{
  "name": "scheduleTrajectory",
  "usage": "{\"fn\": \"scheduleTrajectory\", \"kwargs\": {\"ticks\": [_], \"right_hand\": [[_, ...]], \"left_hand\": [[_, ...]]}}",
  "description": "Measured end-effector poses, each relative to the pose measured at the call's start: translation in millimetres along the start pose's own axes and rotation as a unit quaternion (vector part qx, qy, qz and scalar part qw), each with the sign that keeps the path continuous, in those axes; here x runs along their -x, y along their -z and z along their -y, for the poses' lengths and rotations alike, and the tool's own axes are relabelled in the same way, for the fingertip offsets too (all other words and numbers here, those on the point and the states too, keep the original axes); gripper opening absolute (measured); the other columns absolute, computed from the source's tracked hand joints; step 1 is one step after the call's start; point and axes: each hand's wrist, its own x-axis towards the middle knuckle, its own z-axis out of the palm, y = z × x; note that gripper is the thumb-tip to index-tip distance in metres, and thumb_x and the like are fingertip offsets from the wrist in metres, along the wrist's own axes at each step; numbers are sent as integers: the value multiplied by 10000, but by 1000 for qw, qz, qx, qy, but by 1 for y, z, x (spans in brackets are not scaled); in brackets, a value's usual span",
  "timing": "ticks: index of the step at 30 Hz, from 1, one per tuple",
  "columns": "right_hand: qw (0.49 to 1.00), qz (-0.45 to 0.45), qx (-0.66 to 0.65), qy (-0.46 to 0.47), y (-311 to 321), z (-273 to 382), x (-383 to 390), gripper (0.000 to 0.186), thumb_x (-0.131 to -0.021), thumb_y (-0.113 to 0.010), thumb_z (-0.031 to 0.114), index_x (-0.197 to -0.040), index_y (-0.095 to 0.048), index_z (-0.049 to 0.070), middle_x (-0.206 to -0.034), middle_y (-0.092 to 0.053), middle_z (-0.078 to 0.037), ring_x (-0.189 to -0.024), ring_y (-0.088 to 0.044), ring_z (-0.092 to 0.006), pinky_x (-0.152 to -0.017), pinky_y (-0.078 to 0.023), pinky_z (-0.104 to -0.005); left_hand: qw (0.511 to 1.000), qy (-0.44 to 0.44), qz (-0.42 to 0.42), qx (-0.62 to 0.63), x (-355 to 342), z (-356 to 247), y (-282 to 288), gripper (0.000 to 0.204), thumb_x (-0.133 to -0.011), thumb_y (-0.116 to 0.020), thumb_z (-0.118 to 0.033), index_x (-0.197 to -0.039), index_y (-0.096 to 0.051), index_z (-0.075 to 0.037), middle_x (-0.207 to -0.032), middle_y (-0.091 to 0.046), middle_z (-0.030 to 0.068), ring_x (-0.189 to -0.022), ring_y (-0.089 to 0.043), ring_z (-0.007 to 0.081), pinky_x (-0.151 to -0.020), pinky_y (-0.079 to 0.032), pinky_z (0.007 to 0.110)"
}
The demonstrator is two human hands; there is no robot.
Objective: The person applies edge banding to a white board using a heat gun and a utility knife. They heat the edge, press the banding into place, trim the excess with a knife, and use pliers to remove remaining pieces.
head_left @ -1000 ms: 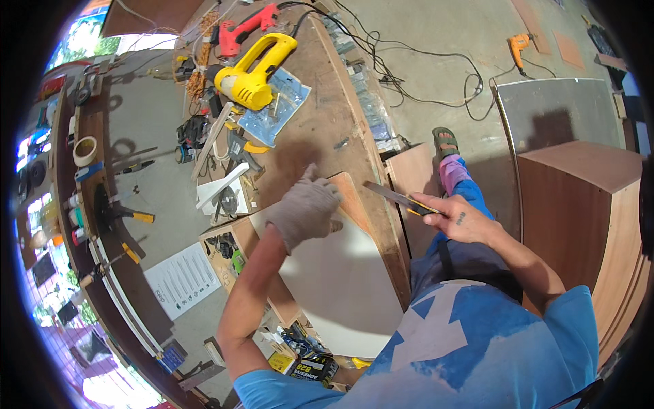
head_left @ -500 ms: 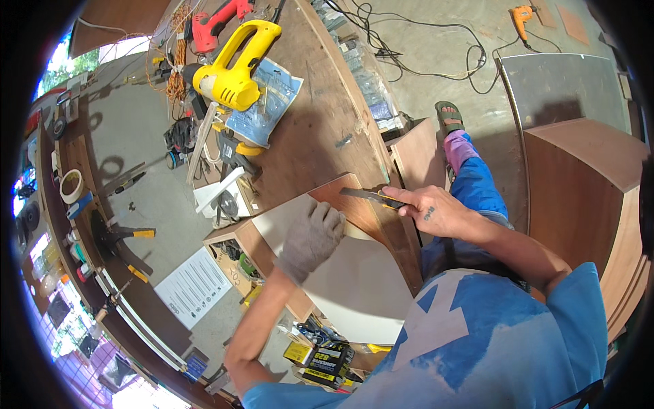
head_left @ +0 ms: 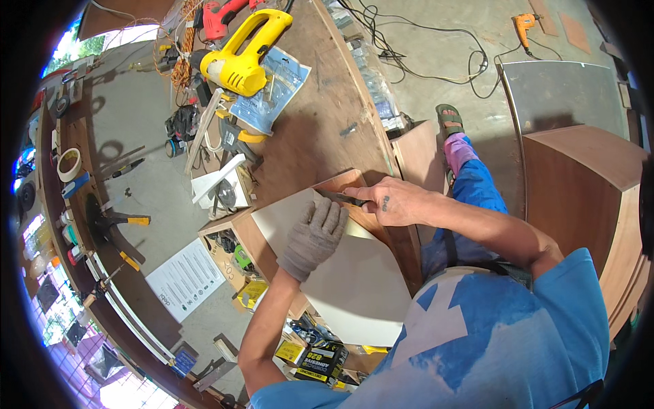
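Observation:
A white sheet (head_left: 368,290) with a curved right edge lies over a wooden box-like piece (head_left: 248,232) on the workbench. My left hand (head_left: 313,240), in a grey knit glove, is closed at the sheet's far edge, fingers bent together and thumb hidden. In my bare right hand (head_left: 400,202) is a dark-bladed utility knife (head_left: 335,196). Its blade points left and reaches the sheet's far corner, close to the gloved fingertips. Brown wood (head_left: 347,180) shows beside the blade, and part of the sheet's edge near my left hand looks lifted.
A yellow heat gun (head_left: 238,71) lies on a blue package (head_left: 278,92) at the bench's far end, near a red power tool (head_left: 221,19). Glue boxes (head_left: 323,361) stand below the sheet. Wooden cabinet (head_left: 579,160) at right; cables (head_left: 436,34) and an orange drill (head_left: 523,28) on the floor.
My right hand has moved left with the knife, bringing the blade from above the brown wood to the sheet's corner. My left hand stays at the edge, its wrist slightly shifted.

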Motion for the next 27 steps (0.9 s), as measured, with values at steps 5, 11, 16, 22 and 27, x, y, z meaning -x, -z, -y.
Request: {"fn": "scheduleTrajectory", "kwargs": {"ticks": [5, 11, 16, 22, 27], "right_hand": [[999, 50, -3, -17, -5, -16, 54, 502, -901, -547, 104, -1403, -542, 107, -842, -668, -274, -783, -665, -436, -749, -525, -507], [996, 75, -31, -23, -22, -21, 120, 473, -898, -595, 104, -1371, -573, 121, -836, -679, -242, -762, -663, -426, -700, -516, -497], [995, 94, -15, -15, 20, -11, 149, 490, -907, -605, 101, -1394, -562, 125, -728, -638, -240, -630, -617, -399, -635, -492, -457], [998, -55, -14, -40, 34, 7, 80, 476, -933, -572, 122, -1409, -544, 107, -724, -611, -267, -597, -589, -392, -648, -484, -453], [998, -62, -19, 20, -2, -21, 11, 493, -917, -560, 151, -1407, -543, 101, -861, -658, -293, -776, -650, -408, -760, -506, -459]], "left_hand": [[999, -46, 9, 10, -8, 16, 5, 401, -813, -591, -191, -1186, -616, -46, -1151, -599, 105, -1127, -579, 262, -991, -484, 453], [998, -60, 7, 15, -8, 20, 17, 381, -796, -605, -163, -1160, -627, -53, -1088, -615, 87, -1092, -587, 247, -1008, -480, 440], [1000, -10, -6, 11, 4, 11, 23, 404, -831, -580, -182, -1212, -626, -54, -1137, -628, 89, -1137, -584, 256, -1007, -482, 435], [999, 37, 11, 35, 5, 0, 3, 416, -853, -569, -187, -1250, -620, -74, -1209, -634, 86, -1196, -575, 252, -1029, -464, 466], [999, 38, 8, -11, 8, -2, 6, 420, -837, -595, -174, -1252, -618, -114, -1236, -617, 49, -1206, -562, 222, -1016, -453, 479]]}}
